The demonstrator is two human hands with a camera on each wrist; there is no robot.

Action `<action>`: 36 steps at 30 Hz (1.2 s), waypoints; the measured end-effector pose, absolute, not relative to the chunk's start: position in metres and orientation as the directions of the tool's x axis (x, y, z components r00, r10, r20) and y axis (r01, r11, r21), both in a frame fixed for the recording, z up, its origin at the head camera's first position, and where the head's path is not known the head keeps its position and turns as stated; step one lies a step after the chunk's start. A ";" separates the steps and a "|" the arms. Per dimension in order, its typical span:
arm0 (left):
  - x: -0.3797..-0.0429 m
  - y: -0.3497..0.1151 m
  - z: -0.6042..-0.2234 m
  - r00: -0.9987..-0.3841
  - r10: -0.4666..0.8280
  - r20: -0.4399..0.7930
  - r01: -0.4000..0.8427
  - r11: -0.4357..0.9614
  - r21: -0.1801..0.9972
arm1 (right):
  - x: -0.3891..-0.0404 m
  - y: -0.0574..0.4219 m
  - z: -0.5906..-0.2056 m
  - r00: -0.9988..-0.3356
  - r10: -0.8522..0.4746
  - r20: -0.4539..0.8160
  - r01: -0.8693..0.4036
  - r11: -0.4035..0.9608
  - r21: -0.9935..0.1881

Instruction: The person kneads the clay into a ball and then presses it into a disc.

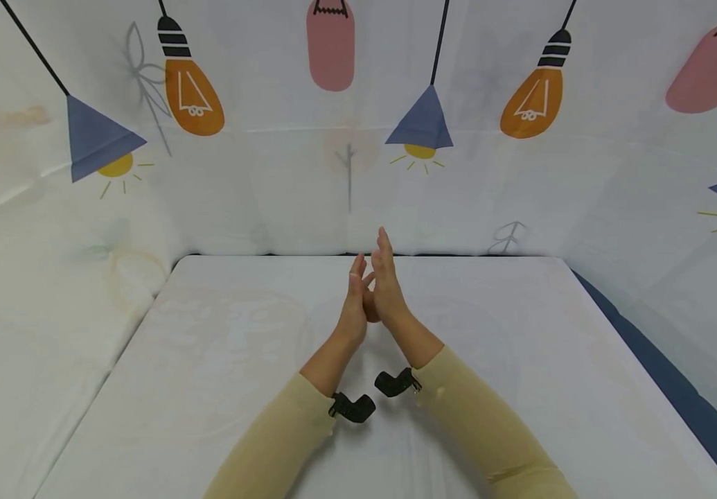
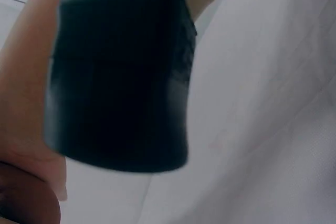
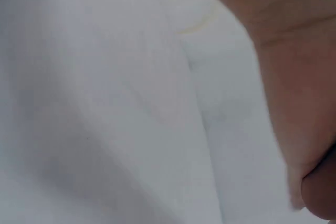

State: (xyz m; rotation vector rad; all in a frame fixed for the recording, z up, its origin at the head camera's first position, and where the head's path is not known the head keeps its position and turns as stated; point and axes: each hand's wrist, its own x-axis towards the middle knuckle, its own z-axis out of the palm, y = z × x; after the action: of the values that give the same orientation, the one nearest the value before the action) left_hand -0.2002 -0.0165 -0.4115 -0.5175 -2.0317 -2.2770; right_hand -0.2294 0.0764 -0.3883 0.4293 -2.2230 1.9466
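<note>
In the head view both hands are raised over the middle of the white table, palms facing and meeting at the heels. The left hand (image 1: 352, 312) has its fingers extended upward. Opposite it, the right hand (image 1: 388, 287) points its straight fingers up too, its tips reaching higher than the left ones. A narrow gap shows between the upper fingers, with thumb parts visible in it. No object appears in either hand. Dark wrist cameras (image 1: 355, 409) sit at the cuffs of the yellow sleeves (image 1: 277, 436). One black camera (image 2: 121, 77) fills much of the left wrist view.
A white-covered table (image 1: 208, 374) lies under the forearms. Behind it hangs a pale cloth backdrop (image 1: 271, 187) printed with lamps and bulbs. Dark blue fabric (image 1: 664, 360) shows beyond the table's right edge.
</note>
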 end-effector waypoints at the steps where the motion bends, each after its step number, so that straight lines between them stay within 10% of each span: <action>1: -0.200 -0.016 -0.410 -0.938 0.183 0.294 0.270 -0.142 0.952 | -0.229 0.076 -0.389 -0.951 -0.112 0.288 -0.299 0.100 -0.949; 20: -0.204 -0.024 -0.409 -0.833 0.131 0.537 0.540 -0.010 0.841 | -0.207 0.064 -0.404 -0.948 -0.304 0.099 -0.063 -0.123 -0.990; 36: -0.209 -0.021 -0.419 -0.977 0.188 0.097 0.077 -0.114 0.991 | -0.194 0.068 -0.395 -0.936 -0.155 0.316 -0.311 -0.057 -0.949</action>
State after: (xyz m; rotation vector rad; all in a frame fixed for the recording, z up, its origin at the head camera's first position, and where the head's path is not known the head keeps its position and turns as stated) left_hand -0.2093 -0.0211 -0.4185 -0.3200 -2.1395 -2.3805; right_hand -0.1941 0.0677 -0.3952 0.5168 -2.0778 2.1464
